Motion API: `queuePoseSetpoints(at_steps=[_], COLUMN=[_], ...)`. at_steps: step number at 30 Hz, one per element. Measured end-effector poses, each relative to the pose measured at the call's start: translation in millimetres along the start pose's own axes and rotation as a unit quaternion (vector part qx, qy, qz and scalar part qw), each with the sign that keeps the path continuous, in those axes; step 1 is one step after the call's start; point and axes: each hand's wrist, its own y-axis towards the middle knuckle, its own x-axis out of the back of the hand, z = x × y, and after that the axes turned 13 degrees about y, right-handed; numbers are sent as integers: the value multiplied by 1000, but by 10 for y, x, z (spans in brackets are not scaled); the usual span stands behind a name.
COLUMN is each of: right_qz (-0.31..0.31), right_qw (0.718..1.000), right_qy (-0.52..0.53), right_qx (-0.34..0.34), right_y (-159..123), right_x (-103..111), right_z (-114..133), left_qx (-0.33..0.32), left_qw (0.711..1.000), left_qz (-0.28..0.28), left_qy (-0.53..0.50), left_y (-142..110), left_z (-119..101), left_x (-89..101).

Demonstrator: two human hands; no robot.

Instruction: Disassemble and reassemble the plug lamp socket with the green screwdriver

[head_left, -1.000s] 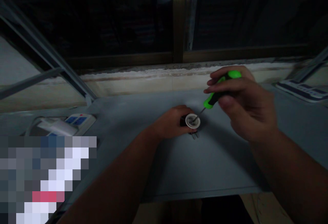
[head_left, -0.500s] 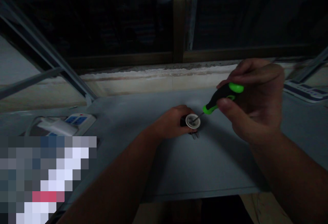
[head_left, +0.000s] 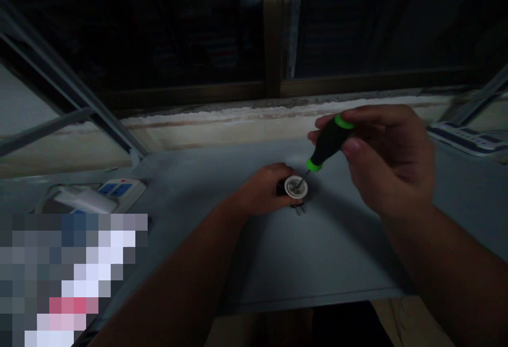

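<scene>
My left hand (head_left: pixel 268 191) is closed around a small round socket (head_left: pixel 291 194) with a white rim and a dark body, its open end facing up. Two metal prongs stick out below it. A black and green screwdriver (head_left: pixel 328 139) is held by its handle between the thumb and fingers of my right hand (head_left: pixel 391 156). Its thin shaft slants down to the left, and the tip is inside the socket's opening. What the tip touches in there is too dark to tell.
On the left of the grey table (head_left: pixel 333 262) lie a white power strip (head_left: pixel 127 191) and a white adapter (head_left: pixel 93 199), beside a pixelated area. Another white strip-like device (head_left: pixel 468 138) sits at the right. Metal frame bars (head_left: pixel 71 77) rise at the left, with a dark window behind.
The screwdriver handle has tipped more upright and turned, and my right hand has shifted left and changed its finger position on it. The socket stays in my left hand.
</scene>
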Motion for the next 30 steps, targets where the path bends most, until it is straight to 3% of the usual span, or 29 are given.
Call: queuePoseSetpoints(at_steps=[4, 8, 11, 13, 15, 18, 21, 23, 25, 30], right_qz=[-58, -160, -176, -160, -93, 85, 253, 341, 387, 413], right_qw=[994, 983, 983, 987, 987, 943, 887, 860, 851, 849], right_qy=[87, 76, 42, -3, -101, -265, -281, -255, -224, -182], right_qx=[10, 52, 23, -14, -85, -181, -265, -282, -275, -275], right_y=[24, 111, 161, 165, 146, 91, 28, -13, -49, -106], right_x=[-40, 51, 178, 249, 303, 360, 387, 382, 360, 301], right_z=[69, 181, 164, 88, -13, -148, -244, -299, -352, -433], left_qx=[17, 7, 7, 46, 106, 160, 176, 188, 189, 159], left_qw=[1000, 1000, 998, 996, 989, 981, 979, 977, 976, 976], left_qz=[6, -14, -47, -71, -92, -95, -69, -57, -50, -45], left_qy=[-15, 7, 29, 38, 45, 53, 74, 84, 96, 142], left_y=[2, 5, 5, -1, -14, -43, -67, -76, -80, -93], left_z=[-51, -75, -46, -3, 53, 139, 205, 245, 286, 360], left_x=[33, 39, 37, 39, 44, 53, 56, 49, 36, 10])
